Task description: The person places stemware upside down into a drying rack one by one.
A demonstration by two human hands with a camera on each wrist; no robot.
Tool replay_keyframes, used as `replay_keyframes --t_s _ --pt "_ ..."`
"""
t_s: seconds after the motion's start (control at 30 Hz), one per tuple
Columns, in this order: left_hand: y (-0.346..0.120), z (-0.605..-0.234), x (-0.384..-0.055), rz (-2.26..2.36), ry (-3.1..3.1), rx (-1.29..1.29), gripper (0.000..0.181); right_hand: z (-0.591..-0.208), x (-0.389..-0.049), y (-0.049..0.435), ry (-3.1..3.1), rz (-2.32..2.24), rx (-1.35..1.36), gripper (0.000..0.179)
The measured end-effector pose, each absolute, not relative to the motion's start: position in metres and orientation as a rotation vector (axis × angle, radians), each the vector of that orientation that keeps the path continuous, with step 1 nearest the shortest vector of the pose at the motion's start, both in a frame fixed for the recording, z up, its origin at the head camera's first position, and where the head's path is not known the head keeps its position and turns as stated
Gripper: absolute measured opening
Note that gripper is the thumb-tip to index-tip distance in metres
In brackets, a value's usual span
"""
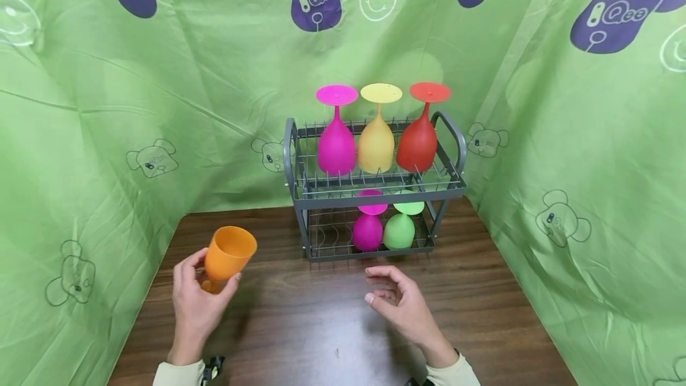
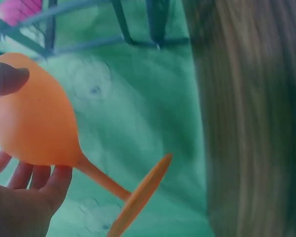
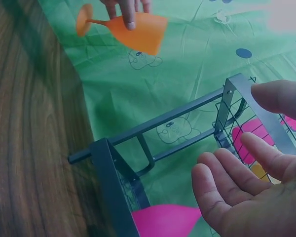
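While upright, orange goblet (image 1: 229,253) | bowl cupped in left grip (image 1: 195,302)

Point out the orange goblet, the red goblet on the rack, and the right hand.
orange goblet (image 1: 231,253), head view, on the side of its bowl, above the left hand's fingers.
red goblet (image 1: 417,146), head view, on its upturned bowl, top tier.
right hand (image 1: 403,302), head view, on the back of the hand.
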State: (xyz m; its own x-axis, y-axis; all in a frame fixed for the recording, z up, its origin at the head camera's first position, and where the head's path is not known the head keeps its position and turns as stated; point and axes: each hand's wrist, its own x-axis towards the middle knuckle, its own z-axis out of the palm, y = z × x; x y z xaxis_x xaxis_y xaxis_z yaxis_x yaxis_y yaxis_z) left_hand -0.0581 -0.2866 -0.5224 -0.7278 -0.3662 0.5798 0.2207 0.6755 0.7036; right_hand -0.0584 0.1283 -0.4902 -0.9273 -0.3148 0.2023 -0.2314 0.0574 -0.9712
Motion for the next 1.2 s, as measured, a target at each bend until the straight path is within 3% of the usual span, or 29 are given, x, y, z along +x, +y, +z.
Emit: replay_keyframes --t_s 0.27,0.67,1.2 --pt "-0.250 -0.499 -0.047 -1.049 -2.203 -0.189 0.091 -0.489 -0.058 0.121 2.234 -2.025 -0.681 0.042" --pt "-0.212 -0.480 -0.045 -1.029 -2.321 -0.421 0.090 -0.478 -0.059 0.104 2.221 -2.035 -0.759 0.048" --pt "-0.181 -0.474 -0.033 -0.828 -2.408 -0.687 0.089 -0.468 -0.063 0.094 2.234 -1.978 -0.814 0.073"
